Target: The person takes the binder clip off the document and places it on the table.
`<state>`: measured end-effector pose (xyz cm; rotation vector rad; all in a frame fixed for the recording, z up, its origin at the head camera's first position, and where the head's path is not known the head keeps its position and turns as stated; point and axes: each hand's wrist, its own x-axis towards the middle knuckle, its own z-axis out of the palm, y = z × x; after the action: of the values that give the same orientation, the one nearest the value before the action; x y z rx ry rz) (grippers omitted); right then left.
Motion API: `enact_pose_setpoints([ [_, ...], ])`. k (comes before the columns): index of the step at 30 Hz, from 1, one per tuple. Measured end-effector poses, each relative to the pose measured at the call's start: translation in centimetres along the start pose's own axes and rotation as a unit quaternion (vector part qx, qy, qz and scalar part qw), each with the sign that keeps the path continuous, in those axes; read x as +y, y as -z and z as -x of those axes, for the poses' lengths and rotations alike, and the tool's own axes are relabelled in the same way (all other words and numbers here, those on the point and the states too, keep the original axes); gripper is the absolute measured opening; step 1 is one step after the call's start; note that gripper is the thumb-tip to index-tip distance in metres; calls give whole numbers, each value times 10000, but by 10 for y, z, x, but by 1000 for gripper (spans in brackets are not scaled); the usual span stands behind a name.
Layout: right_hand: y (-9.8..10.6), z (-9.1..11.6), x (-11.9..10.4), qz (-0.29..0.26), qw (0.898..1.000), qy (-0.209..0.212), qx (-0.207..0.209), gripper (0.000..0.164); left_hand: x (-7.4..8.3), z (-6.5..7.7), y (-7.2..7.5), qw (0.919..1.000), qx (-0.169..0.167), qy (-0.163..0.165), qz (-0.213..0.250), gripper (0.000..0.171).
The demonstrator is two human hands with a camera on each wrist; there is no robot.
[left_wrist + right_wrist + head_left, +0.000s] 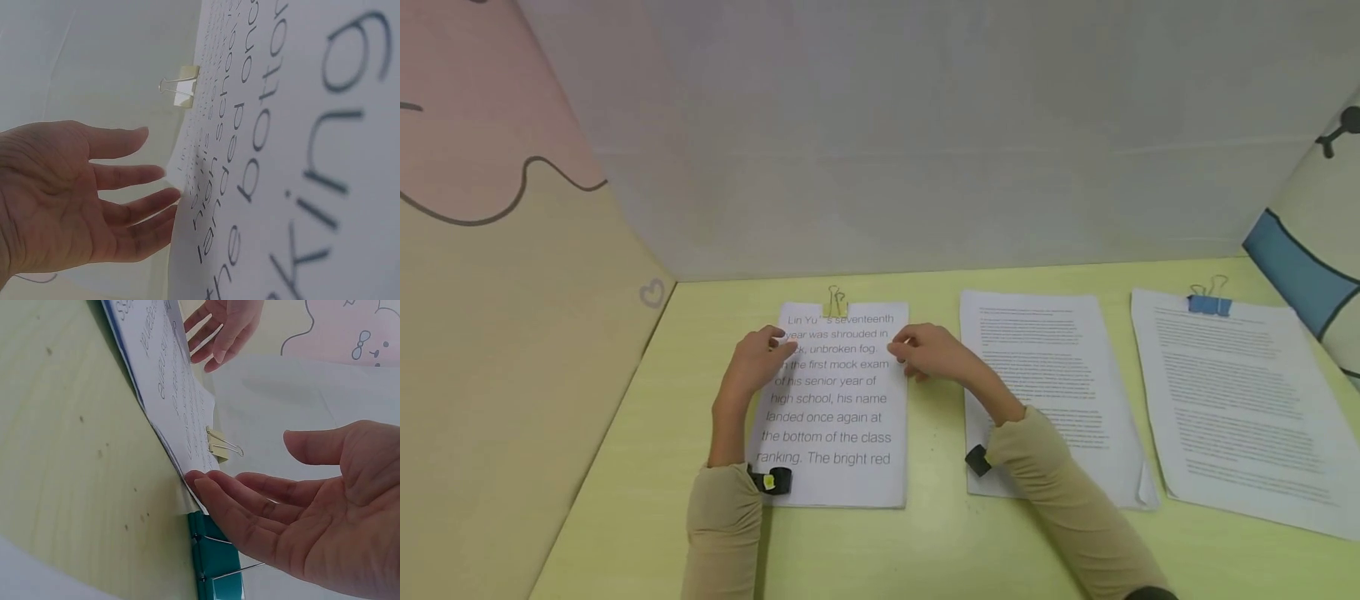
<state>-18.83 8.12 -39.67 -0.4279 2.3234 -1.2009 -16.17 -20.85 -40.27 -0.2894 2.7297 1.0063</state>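
Backdrop (940,150): pale grey, across the far side.
Worktop (940,550): yellow-green, carrying printed paper laid side by side.
Right stack (1247,400): askew, in small print.
Middle stack (1045,367): small print, a lower corner curling; the right forearm passes over its left part.
Left stack (842,483): on the worktop between both hands, printed large, starting "Lin Yu's seventeenth".
Sleeves (725,533): beige, on both forearms.
Right hand (932,354): fingers released and loosely bent, thumb apart, tips by the left stack's right edge; cannot tell whether they touch.
Left hand (756,362): fingers released and spread, tips at the opposite edge; contact unclear.
Teal clip (215,559): just beside the right fingers; cannot tell what it grips.
Blue clip (1210,305): on the right stack's top edge.
Yellow clip (835,310): on the left stack's top edge, wire handles raised.
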Motion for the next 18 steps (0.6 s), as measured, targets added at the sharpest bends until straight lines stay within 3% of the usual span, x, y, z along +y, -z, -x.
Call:
enact_pose_setpoints([
  [8,-3,-2,1,104,9996,-229,122,36,-6,-4,3,9988,265,329,251,65],
  [18,-2,3,0,895,9955,-99,302,40,-14,-6,5,9988,-140,348,315,58],
])
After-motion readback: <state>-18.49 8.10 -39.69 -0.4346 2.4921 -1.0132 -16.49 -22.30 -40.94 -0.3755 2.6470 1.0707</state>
